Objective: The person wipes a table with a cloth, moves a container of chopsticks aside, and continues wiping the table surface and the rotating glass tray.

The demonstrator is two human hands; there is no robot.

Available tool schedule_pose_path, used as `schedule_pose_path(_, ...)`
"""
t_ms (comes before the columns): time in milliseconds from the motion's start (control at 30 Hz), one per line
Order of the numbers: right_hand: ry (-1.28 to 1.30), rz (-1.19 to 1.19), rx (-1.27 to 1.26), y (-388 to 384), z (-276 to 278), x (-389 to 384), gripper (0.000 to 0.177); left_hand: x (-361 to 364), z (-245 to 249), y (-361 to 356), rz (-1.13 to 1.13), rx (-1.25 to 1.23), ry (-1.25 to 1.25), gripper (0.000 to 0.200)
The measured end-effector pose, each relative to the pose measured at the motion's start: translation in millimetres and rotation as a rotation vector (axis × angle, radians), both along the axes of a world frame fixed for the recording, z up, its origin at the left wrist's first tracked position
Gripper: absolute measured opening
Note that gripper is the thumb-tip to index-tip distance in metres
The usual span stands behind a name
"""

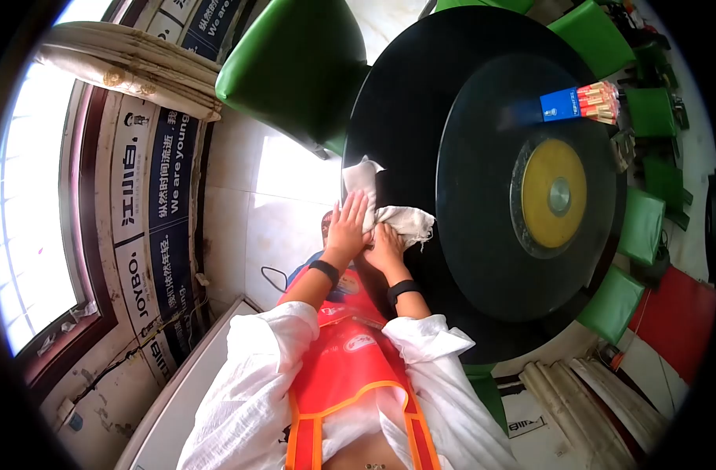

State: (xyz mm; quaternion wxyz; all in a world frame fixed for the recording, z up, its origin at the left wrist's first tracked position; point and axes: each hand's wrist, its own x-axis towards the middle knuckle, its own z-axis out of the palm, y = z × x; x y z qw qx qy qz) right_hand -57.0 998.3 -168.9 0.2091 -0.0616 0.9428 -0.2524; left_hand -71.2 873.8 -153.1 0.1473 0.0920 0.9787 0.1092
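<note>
A whitish cloth with a frayed edge lies bunched at the near-left edge of the black round table. One part of it stretches away along the rim. My left hand rests over the cloth at the table's edge, its fingers straight and pointing away from me. Close beside it, my right hand has its fingers curled on the bunched part of the cloth. Both wrists wear black bands.
A glass turntable with a gold centre covers the table's middle. On it stands a blue box of wrapped chopsticks. Green chairs surround the table. To the left are a postered wall and a bright window.
</note>
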Motion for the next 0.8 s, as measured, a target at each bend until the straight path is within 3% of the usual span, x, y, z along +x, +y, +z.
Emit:
schedule_pose_path(300,-0.04,-0.079,0.061,-11.8,-0.5,-64.9,0.04,-76.9,-16.9,-9.0,-0.216,0.06,0.084,0.081)
schedule_pose_path(367,-0.06,-0.079,0.122,-16.9,5.8,-82.4,0.031,-104.0,-21.9,-5.8,-0.302,-0.003,0.123,0.083)
schedule_pose_path(400,-0.139,-0.094,0.099,-19.5,12.1,-95.3,0.031,-122.3,-6.0,-1.9,-0.35,-0.055,0.003,0.082)
schedule_pose_path(433,-0.112,-0.09,0.086,-18.5,3.3,-103.8,0.035,-132.1,-20.2,2.7,-0.359,-0.063,0.085,0.081)
schedule_pose_path(533,0.035,-0.135,0.047,-20.9,-3.3,-139.6,0.045,-188.1,5.1,11.8,-0.522,-0.176,-0.099,0.076)
schedule_pose_path(633,0.065,-0.129,0.152,-26.4,3.0,-176.0,0.051,-222.6,2.8,24.0,-0.557,-0.235,-0.078,0.074)
schedule_pose_path(800,0.015,-0.179,0.011,-24.6,-0.5,-240.1,0.05,-277.6,-9.0,33.4,-0.509,-0.34,0.006,0.059)
